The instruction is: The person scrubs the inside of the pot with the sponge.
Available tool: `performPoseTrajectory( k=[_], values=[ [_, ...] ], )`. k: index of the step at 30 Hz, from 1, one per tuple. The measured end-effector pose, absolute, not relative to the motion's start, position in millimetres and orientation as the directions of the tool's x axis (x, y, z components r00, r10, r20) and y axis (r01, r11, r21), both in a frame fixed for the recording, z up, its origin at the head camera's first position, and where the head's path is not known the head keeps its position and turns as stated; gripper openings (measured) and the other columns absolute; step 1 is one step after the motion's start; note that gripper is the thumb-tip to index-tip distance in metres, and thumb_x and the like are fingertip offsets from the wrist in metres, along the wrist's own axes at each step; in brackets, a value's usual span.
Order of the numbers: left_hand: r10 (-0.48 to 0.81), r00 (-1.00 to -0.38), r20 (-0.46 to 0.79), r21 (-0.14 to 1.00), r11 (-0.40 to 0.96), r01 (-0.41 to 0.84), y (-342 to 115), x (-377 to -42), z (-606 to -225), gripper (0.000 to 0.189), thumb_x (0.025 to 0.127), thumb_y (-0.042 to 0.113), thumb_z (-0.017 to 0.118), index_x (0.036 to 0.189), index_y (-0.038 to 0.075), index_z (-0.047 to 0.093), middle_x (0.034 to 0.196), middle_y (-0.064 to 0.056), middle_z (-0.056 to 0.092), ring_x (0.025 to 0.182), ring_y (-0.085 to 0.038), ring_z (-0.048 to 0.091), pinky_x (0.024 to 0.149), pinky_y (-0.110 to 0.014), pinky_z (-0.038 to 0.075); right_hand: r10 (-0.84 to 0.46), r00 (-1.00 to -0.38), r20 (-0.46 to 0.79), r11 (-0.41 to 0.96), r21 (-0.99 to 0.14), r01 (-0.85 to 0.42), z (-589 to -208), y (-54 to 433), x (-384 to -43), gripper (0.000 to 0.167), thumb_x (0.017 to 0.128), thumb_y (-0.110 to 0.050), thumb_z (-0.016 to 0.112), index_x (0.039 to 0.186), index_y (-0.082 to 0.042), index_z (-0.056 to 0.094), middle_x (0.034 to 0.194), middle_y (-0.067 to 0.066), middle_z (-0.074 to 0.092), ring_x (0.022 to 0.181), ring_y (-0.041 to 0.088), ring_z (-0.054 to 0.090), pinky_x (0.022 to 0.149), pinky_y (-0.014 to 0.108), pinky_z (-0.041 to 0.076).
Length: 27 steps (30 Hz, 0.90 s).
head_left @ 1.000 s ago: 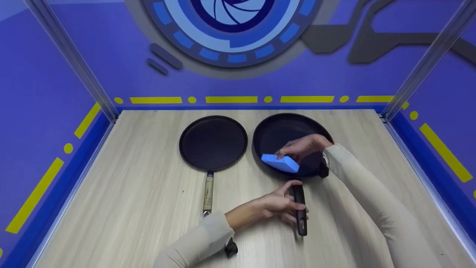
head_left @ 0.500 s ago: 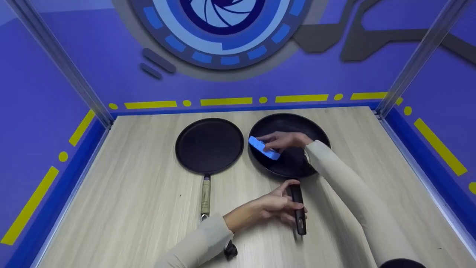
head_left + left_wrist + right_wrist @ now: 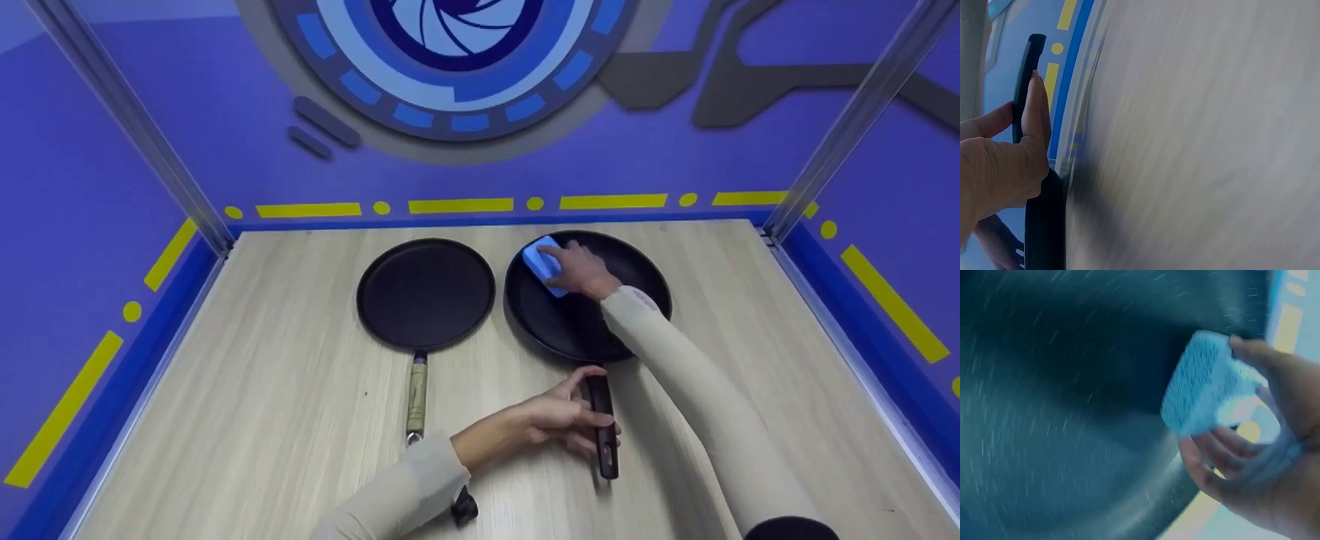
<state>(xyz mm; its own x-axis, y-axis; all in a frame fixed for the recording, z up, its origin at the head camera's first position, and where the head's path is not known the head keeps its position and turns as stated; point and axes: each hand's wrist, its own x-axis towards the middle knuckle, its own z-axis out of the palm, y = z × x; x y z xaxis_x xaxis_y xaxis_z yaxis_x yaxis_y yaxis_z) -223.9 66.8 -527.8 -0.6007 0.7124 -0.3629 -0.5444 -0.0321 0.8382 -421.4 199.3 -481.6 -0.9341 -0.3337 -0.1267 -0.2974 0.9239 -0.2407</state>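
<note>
A deep black frying pan (image 3: 592, 322) sits at the back of the table, right of centre. Its black handle (image 3: 602, 442) points toward the person, and the left hand (image 3: 559, 416) grips it between thumb and fingers. In the left wrist view the same handle (image 3: 1030, 62) stands along the fingers. The right hand (image 3: 585, 268) pinches a blue sponge (image 3: 541, 259) inside the pan, at the far left part of its wall. In the right wrist view the sponge (image 3: 1199, 382) is held between thumb and fingertips, over the speckled dark pan surface (image 3: 1072, 410).
Left of the pan lies a flat black griddle pan (image 3: 426, 292) with a wooden handle (image 3: 417, 394) toward the person. A small black object (image 3: 464, 508) shows beside the left sleeve. Blue panels (image 3: 420, 176) wall the wooden table (image 3: 285, 375) at back and sides.
The right hand has carried the sponge from the pan's near side along its left wall to the far left. The left hand keeps its grip on the handle.
</note>
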Motion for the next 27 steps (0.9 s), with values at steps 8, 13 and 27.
performPoseTrajectory(
  k=[8, 13, 27],
  values=[
    [0.72, -0.597, -0.354, 0.838, -0.039, -0.544, 67.2, -224.6, -527.4, 0.073, 0.094, -0.009, 0.064, 0.151, 0.024, 0.032, 0.108, -0.023, 0.073, 0.107, -0.044, 0.071, 0.081, -0.046, 0.064, -0.267, -0.963, -0.027, 0.963, -0.042, -0.266, -486.0, 204.6, -424.7, 0.071, 0.092, -0.027, 0.077, 0.155, -0.022, 0.044, 0.137, 0.033, 0.05, 0.124, 0.05, 0.052, 0.098, 0.064, 0.051],
    [0.72, -0.598, -0.353, 0.841, -0.036, -0.54, 67.3, -223.1, -528.0, 0.073, 0.095, -0.009, 0.064, 0.151, 0.025, 0.032, 0.112, -0.028, 0.072, 0.109, -0.045, 0.07, 0.074, -0.039, 0.065, -0.174, -0.976, -0.13, 0.983, -0.083, -0.164, -485.6, 217.3, -422.8, 0.071, 0.097, -0.036, 0.071, 0.156, -0.013, 0.041, 0.141, 0.036, 0.048, 0.128, 0.052, 0.051, 0.098, 0.064, 0.052],
    [0.726, -0.583, -0.365, 0.837, -0.018, -0.547, 61.8, -225.8, -525.2, 0.072, 0.097, -0.007, 0.062, 0.153, 0.026, 0.031, 0.119, -0.033, 0.069, 0.117, -0.051, 0.064, 0.091, -0.052, 0.06, -0.391, -0.848, -0.359, 0.918, -0.09, -0.385, -472.9, 214.0, -389.4, 0.075, 0.092, -0.039, 0.076, 0.154, -0.015, 0.04, 0.128, 0.026, 0.062, 0.115, 0.043, 0.064, 0.098, 0.058, 0.054]
  ],
)
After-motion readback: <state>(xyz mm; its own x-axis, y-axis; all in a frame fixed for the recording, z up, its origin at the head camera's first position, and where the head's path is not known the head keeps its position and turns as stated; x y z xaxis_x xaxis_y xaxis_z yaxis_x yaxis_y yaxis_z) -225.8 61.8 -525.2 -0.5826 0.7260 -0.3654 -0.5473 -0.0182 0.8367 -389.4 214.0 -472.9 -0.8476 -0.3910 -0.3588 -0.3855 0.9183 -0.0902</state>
